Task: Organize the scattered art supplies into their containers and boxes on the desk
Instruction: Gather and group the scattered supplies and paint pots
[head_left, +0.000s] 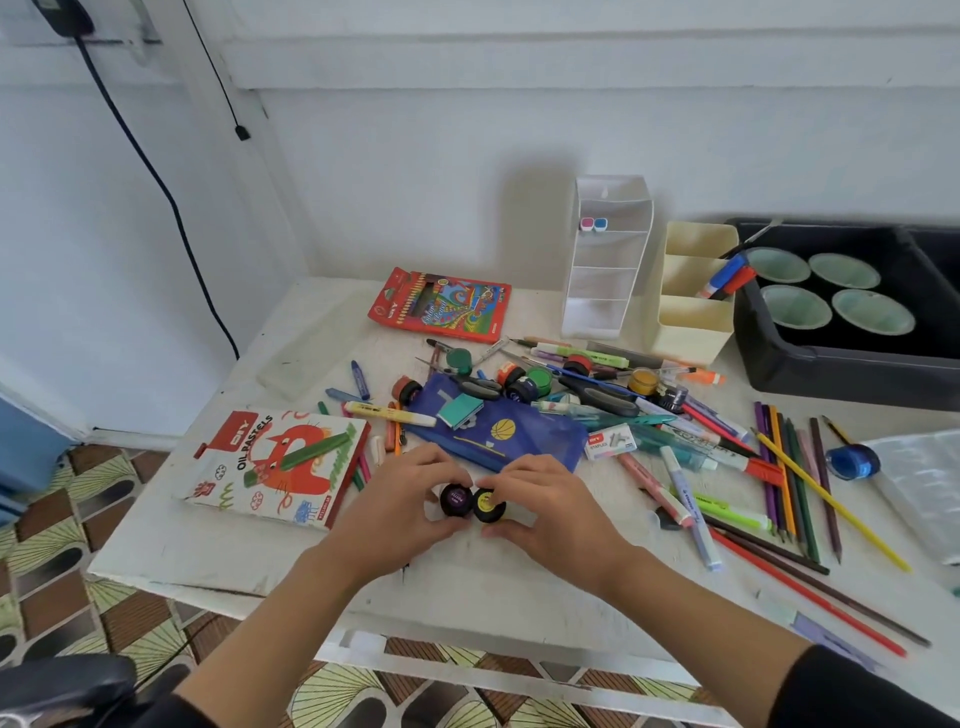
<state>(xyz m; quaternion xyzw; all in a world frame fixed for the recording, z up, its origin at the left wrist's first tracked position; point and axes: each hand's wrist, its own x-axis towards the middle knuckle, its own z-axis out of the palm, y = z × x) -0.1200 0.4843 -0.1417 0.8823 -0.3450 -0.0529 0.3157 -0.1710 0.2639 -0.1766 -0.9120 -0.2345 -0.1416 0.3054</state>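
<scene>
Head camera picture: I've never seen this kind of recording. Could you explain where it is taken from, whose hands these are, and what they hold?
There is no machine here. A person wears one camera on the head, and it looks down at their own two hands. The left hand holds a small purple pot and the right hand holds a yellow pot. The pots are side by side, low over the white desk. Behind them lie scattered pens, pencils, a blue pouch and an oil pastels box. At the back stand a white organizer, a cream organizer and a black tray.
</scene>
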